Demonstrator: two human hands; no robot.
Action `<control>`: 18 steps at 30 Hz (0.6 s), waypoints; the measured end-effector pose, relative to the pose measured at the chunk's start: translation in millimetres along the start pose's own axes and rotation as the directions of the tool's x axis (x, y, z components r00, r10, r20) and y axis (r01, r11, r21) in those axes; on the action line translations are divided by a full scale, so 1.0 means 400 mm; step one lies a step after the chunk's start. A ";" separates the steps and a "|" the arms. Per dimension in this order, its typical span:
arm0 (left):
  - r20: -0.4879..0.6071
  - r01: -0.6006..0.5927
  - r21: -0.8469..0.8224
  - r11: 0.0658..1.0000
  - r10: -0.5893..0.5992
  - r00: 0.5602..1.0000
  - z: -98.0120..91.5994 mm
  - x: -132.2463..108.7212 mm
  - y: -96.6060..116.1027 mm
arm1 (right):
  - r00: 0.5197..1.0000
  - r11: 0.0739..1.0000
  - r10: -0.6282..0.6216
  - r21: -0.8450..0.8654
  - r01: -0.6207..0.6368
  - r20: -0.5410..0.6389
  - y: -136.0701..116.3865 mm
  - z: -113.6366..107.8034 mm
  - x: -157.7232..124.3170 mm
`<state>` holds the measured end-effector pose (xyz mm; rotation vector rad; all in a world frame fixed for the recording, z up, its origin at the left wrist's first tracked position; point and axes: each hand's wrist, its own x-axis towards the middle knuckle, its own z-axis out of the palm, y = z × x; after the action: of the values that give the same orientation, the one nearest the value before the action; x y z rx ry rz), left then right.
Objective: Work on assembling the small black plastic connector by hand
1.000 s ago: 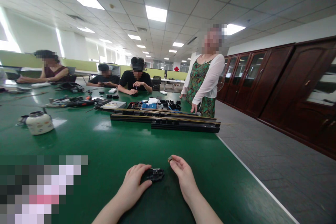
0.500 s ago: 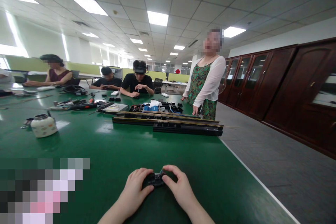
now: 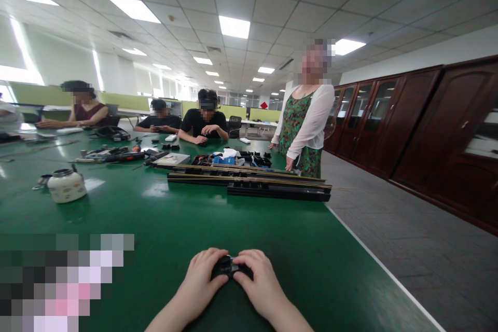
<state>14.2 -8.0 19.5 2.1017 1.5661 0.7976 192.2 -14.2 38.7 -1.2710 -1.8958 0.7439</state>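
A small black part, too small to name more exactly, lies between my two hands just above the near part of the green table. My left hand grips its left end, thumb at the near side and fingers at the far side. Around the right end my right hand is closed in the same way, thumb in front and fingers behind. Fingers cover both ends of the part, so only its middle shows, with a greyish spot on it.
Long black rails with thin brass-coloured rods lie across the green table. A cream jar stands at the left. Tools and a blue-and-black parts pile lie farther back. One person stands at the right; several others sit beyond.
My right hand has shifted from pinching at the part's far right corner to wrapping over its right end. My left hand stays in nearly the same place.
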 end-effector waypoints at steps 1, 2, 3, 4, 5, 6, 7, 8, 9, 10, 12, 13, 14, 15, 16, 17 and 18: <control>0.000 0.000 -0.001 1.000 0.000 1.000 0.000 0.000 0.000 | 1.000 1.000 -0.003 -0.007 0.003 0.004 -0.002 0.000 0.000; 0.001 0.001 -0.001 1.000 -0.001 1.000 0.000 0.000 0.000 | 1.000 1.000 -0.003 -0.007 0.003 0.005 -0.004 0.000 -0.001; 0.002 0.002 -0.001 1.000 -0.002 1.000 0.000 0.000 0.001 | 1.000 1.000 -0.001 -0.003 0.001 0.005 -0.004 -0.001 -0.001; 0.002 0.004 0.000 1.000 -0.004 1.000 0.000 0.000 0.001 | 1.000 1.000 0.000 0.002 0.000 0.004 -0.003 -0.001 0.000; 0.003 0.006 0.002 1.000 -0.006 1.000 -0.001 0.000 0.002 | 1.000 1.000 0.001 0.006 -0.001 0.004 -0.002 -0.001 0.000; 0.004 0.010 0.004 1.000 -0.010 1.000 -0.001 0.000 0.003 | 1.000 1.000 0.001 0.007 -0.001 0.006 0.000 -0.001 0.000; 0.007 0.012 0.008 1.000 -0.013 1.000 -0.002 0.000 0.004 | 1.000 1.000 0.001 0.007 -0.001 0.009 0.001 -0.001 0.000; 0.010 0.015 0.011 1.000 -0.015 1.000 -0.003 0.000 0.005 | 1.000 1.000 0.002 0.005 -0.002 0.011 0.002 -0.001 0.000; 0.012 0.017 0.014 1.000 -0.017 1.000 -0.003 0.000 0.006 | 1.000 1.000 0.004 0.004 -0.004 0.014 0.003 -0.001 -0.001; 0.013 0.018 0.016 1.000 -0.018 1.000 -0.004 -0.001 0.006 | 1.000 1.000 0.005 0.002 -0.005 0.015 0.004 -0.001 -0.001; 0.013 0.020 0.016 1.000 -0.021 1.000 -0.005 -0.001 0.008 | 1.000 1.000 0.006 0.002 -0.006 0.011 0.005 0.000 -0.001; 0.013 0.020 0.015 1.000 -0.020 1.000 -0.006 -0.001 0.008 | 1.000 1.000 0.006 0.003 -0.006 0.010 0.006 0.001 -0.001; 0.012 0.018 0.014 1.000 -0.019 1.000 -0.006 -0.001 0.009 | 1.000 1.000 0.006 0.002 -0.006 0.008 0.006 0.001 -0.001; 0.013 0.016 0.014 1.000 -0.017 1.000 -0.006 -0.001 0.009 | 1.000 1.000 0.007 -0.001 -0.007 0.006 0.006 0.002 -0.001; 0.012 0.014 0.014 1.000 -0.014 1.000 -0.006 -0.001 0.009 | 1.000 1.000 0.009 -0.005 -0.009 0.005 0.006 0.003 -0.001; 0.010 0.010 0.016 1.000 -0.010 1.000 -0.006 -0.001 0.009 | 1.000 1.000 0.013 -0.010 -0.013 0.004 0.006 0.003 -0.001; 0.006 0.005 0.017 1.000 -0.005 1.000 -0.006 -0.001 0.008 | 1.000 1.000 0.015 -0.014 -0.015 0.004 0.005 0.003 -0.001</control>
<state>15.0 -9.5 23.2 2.1093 1.5793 0.7779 192.5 -13.8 36.3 -1.2948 -1.8999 0.7433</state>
